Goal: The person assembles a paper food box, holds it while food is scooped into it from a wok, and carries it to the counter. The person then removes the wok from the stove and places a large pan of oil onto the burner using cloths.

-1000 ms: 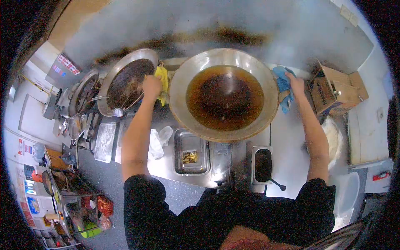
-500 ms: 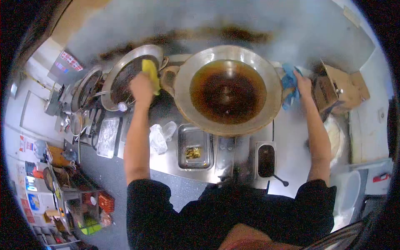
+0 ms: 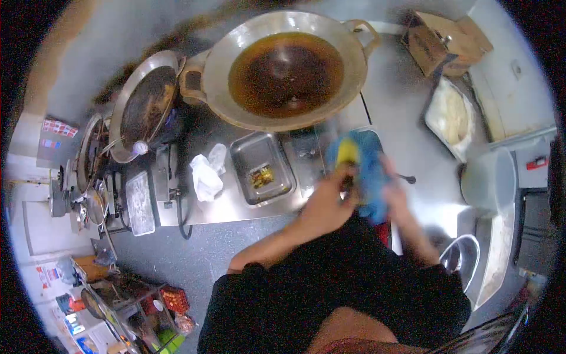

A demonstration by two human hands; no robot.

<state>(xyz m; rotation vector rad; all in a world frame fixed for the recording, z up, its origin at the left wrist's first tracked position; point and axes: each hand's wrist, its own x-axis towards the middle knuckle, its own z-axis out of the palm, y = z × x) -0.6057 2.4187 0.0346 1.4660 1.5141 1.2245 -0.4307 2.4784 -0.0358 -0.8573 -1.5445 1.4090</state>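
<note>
Both hands are close together in front of my body, low over the counter's near edge. My left hand (image 3: 329, 205) grips a yellow cloth (image 3: 348, 152). Beside it, my right hand (image 3: 398, 194), blurred by motion, is closed around a blue cloth (image 3: 370, 174). The cloths overlap, and I cannot tell whether they press together. Beyond them is a large two-handled wok (image 3: 213, 74) of dark amber liquid, with neither hand touching it. The blue cloth mostly hides a container, whose dark utensil handle (image 3: 407, 179) sticks out to the right.
Left of the large wok stands another wok (image 3: 119, 133) with dark contents and a dial thermometer (image 3: 140, 147). A steel tray (image 3: 259, 154), a crumpled white plastic bag (image 3: 206, 180) and, to the right, a white-lined tray (image 3: 437, 112) and cardboard box (image 3: 436, 44) are around.
My left hand has left the second wok with the yellow cloth. My right hand has come off the large wok's right handle with the blue cloth. Both moved toward my body; the view has turned.
</note>
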